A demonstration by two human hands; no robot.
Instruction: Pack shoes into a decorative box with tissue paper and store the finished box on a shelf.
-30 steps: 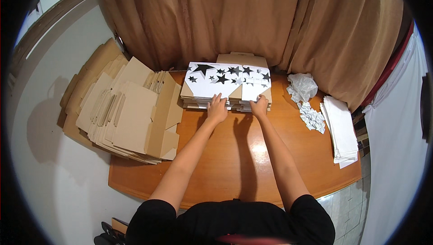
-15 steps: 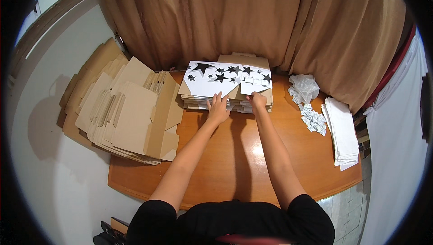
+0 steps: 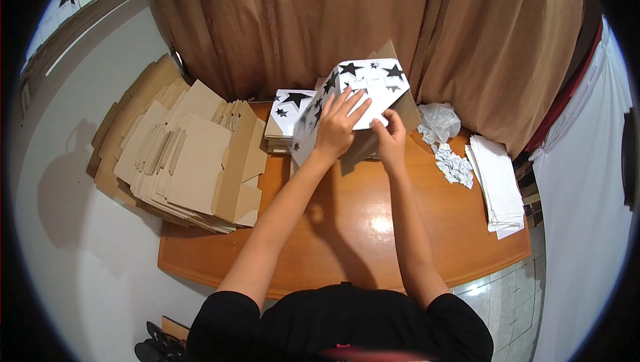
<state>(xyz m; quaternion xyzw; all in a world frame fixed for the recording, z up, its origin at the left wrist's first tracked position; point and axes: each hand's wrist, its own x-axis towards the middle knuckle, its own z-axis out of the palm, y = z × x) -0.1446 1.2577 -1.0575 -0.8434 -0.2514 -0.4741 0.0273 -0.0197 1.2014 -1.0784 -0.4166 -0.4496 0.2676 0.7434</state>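
A folded cardboard box, white with black stars on its outer face and brown inside, is raised and tilted above the table. My right hand pinches its near edge between thumb and fingers. Across the box's white face lies my left hand, its fingers stretched out and spread, pressing on the panel. A stack of similar flat star-printed boxes sits on the table just left of the lifted one. The lifted box and my hands hide part of what lies beneath.
Many brown flat cardboard boxes lean in a large pile at the left. To the right are a clear plastic bag, a heap of small whitish packets and a white paper stack. A brown curtain hangs behind the wooden table.
The star-printed box has come up off the stack and tilted, its brown side now showing at the right. My left hand has moved up onto its face, while my right hand keeps its near edge.
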